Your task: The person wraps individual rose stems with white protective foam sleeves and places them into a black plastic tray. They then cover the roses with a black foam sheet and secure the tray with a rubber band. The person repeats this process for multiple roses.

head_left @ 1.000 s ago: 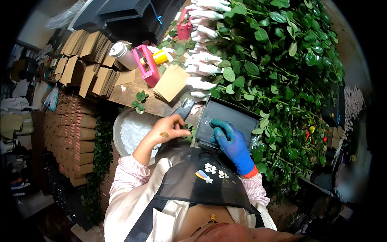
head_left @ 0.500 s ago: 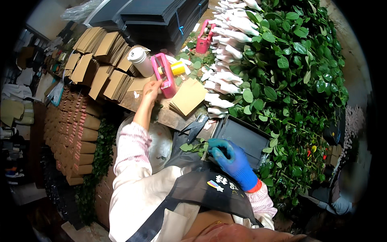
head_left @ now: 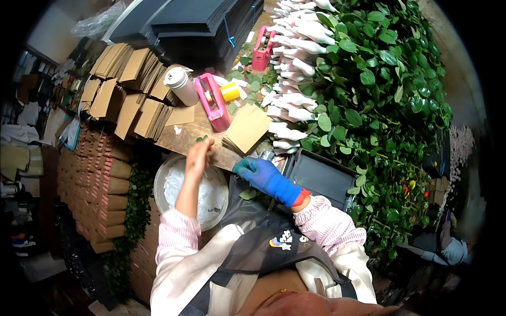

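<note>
My bare left hand (head_left: 199, 158) is over the near table edge, beside a white-lined bucket (head_left: 223, 203). Its fingers are bent and slightly blurred; anything between them is too small to make out. My right hand, in a blue glove (head_left: 266, 178), is closed at the table edge, just below a stack of tan cardboard pieces (head_left: 246, 129). What it grips is hidden; a green leaf (head_left: 247, 194) shows beneath it. A pink tape dispenser (head_left: 219, 120) with a yellow roll (head_left: 230, 91) stands beyond my left hand. A dark open tray (head_left: 324, 176) lies right of my glove.
Folded cardboard sleeves (head_left: 124, 97) and a white lidded bottle (head_left: 182, 87) stand at the left. Dark sheets (head_left: 192, 31) are stacked behind. Leafy stems with white-netted heads (head_left: 298, 100) are piled on the right. A second pink dispenser (head_left: 261, 55) sits farther back.
My left hand has come away from the pink dispenser, back toward the bucket. My right hand has moved left and forward to the table edge, covering where dark shears lay.
</note>
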`<state>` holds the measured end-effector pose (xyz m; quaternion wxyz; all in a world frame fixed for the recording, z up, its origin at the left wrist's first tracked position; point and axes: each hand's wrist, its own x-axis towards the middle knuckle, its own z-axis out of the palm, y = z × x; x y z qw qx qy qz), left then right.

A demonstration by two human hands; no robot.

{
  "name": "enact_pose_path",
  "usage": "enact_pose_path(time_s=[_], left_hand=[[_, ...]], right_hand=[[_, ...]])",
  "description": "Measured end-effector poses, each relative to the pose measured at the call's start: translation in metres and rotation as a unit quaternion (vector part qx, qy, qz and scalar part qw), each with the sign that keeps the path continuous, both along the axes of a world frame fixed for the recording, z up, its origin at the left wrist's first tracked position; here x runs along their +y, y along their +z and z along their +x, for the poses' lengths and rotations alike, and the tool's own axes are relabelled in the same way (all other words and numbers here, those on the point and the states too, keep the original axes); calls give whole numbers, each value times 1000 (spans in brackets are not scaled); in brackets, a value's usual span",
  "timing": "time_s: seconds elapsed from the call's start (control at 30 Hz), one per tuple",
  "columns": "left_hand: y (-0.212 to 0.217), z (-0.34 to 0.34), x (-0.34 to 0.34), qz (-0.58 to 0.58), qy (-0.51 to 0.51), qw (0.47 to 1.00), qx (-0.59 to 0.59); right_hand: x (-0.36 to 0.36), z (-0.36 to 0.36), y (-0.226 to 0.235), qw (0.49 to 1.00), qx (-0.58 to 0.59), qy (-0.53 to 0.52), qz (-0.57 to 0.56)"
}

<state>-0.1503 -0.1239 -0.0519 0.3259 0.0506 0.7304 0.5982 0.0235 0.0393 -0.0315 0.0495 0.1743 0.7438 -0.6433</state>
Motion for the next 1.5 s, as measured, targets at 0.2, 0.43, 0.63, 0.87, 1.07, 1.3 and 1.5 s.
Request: enact_pose_path(time_s=[0.2,0.43,0.63,0.87,1.07,1.3,1.5], left_hand=[[-54,-93,43,-49,-94,988,114],[-47,-86,54,-102,-128,979,118],[-36,-95,47,-25,-73,984,-163],[-47,-105,52,-131,-128,970,159],[101,52,106,102,-197,900,376],[101,211,210,124,-399,613,671],[56,284,276,-13,-514,428,743]], right_hand=[[-2,-9,-19,982,94,44,155],[-1,-9,-24,971,34,83,221],[0,-9,-17,975,81,65,199],[-4,-10,1,948,117,62,288],[25,120,74,948,278,4,-153],[4,302,54,874,172,-263,-369],[-23,330,-7,780,116,-491,-370]])
